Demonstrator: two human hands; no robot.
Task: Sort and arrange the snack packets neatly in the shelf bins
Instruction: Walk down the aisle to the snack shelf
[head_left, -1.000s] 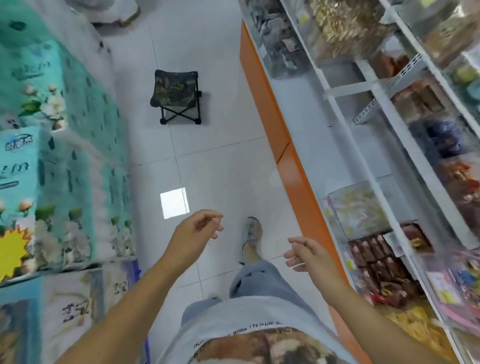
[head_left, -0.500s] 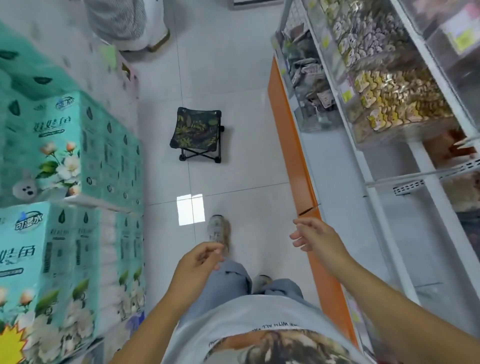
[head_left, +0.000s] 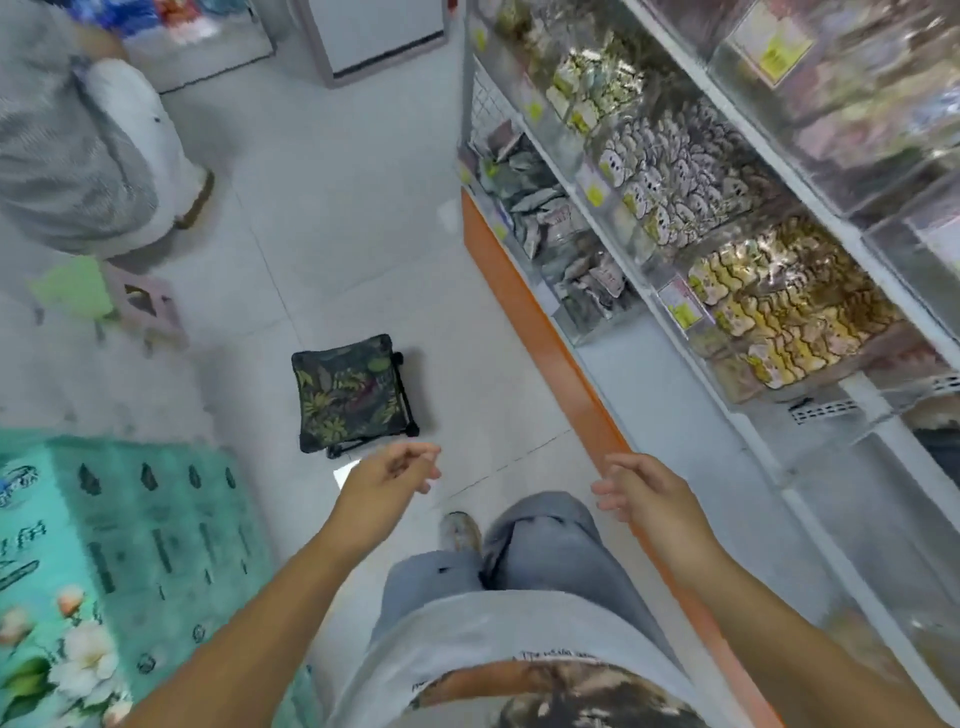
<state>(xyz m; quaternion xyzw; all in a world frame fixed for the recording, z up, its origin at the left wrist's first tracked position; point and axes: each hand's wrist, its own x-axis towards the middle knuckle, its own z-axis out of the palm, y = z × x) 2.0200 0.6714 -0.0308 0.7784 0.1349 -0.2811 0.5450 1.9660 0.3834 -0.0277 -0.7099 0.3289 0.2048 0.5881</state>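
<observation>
Though the snack packets (head_left: 774, 312) lay heaped by kind inside clear shelf bins (head_left: 675, 304) on the right — fronts facing outward, presumably for easy reach — neither of the hands touched them. The left hand (head_left: 389, 475) and right hand (head_left: 641, 493) hung apart over the floor (head_left: 363, 234), fingers loosely curled, holding nothing. A folding stool (head_left: 353, 395) stood just ahead, likely for working the low shelves (head_left: 675, 405).

Glossy floor tiles (head_left: 363, 249), clear plastic bins (head_left: 810, 332) (shiny packets (head_left: 670, 171)), cloth stool (head_left: 350, 392)
</observation>
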